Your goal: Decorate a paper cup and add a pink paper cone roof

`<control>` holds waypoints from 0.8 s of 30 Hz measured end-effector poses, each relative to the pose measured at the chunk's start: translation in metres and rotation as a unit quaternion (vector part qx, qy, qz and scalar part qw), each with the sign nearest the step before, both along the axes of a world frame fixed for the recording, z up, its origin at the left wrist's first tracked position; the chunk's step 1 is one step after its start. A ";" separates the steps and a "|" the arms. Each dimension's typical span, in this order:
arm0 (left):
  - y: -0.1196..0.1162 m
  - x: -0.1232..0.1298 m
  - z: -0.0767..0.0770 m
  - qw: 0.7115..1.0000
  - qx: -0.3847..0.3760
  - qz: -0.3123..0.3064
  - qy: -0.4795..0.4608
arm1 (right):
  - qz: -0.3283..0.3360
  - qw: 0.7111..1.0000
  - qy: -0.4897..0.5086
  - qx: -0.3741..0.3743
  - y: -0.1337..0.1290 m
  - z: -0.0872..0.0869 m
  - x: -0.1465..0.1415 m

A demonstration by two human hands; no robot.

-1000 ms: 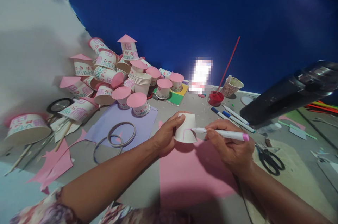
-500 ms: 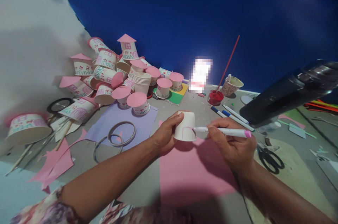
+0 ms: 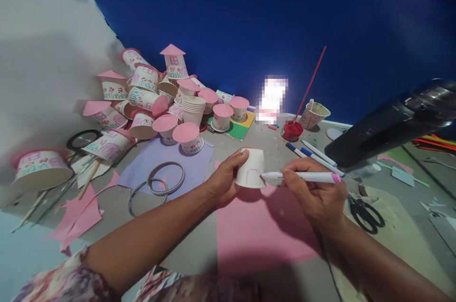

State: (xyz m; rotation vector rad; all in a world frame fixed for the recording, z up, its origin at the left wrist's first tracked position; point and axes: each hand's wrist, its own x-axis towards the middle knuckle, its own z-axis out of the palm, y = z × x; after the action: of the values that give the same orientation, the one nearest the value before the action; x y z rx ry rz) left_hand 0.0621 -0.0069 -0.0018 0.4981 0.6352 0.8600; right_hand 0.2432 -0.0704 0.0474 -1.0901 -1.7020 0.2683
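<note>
A white paper cup [image 3: 251,162], upside down, is gripped by my left hand [image 3: 228,176], thumb on its near side and other fingers hidden behind. Pink lines shaped like an arched door show low on the cup's side. My right hand [image 3: 315,193] is closed around a white marker [image 3: 309,176] with a pink end, its tip at the cup's right side beside the drawn lines. Beneath both hands lies a pink sheet [image 3: 263,235].
Decorated cups with pink paper roofs [image 3: 187,132] are piled at the left. A red paint pot [image 3: 292,131] with a stick stands behind the hands. Black scissors [image 3: 366,214], a large dark bottle [image 3: 384,121] and blue-capped markers [image 3: 308,152] are at the right.
Another pink line has appeared on the right side of the drawn shape on the cup. The view has shifted slightly; both hands keep their holds.
</note>
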 end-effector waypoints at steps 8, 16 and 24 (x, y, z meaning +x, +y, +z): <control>0.000 -0.001 0.000 1.000 -0.004 0.003 0.004 | 0.026 1.000 0.014 0.009 0.000 -0.005 0.001; -0.002 0.001 0.002 0.998 0.052 0.007 0.023 | 0.029 0.999 -0.020 0.034 0.001 -0.004 -0.004; -0.003 0.001 0.001 0.998 0.059 0.006 0.032 | 0.072 0.996 -0.040 0.031 0.002 0.003 -0.006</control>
State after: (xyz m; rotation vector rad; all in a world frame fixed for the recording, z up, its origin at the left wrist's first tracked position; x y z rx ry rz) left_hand 0.0628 -0.0102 -0.0005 0.6303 0.6491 0.8984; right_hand 0.2373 -0.0686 0.0501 -0.9454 -1.8516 0.2649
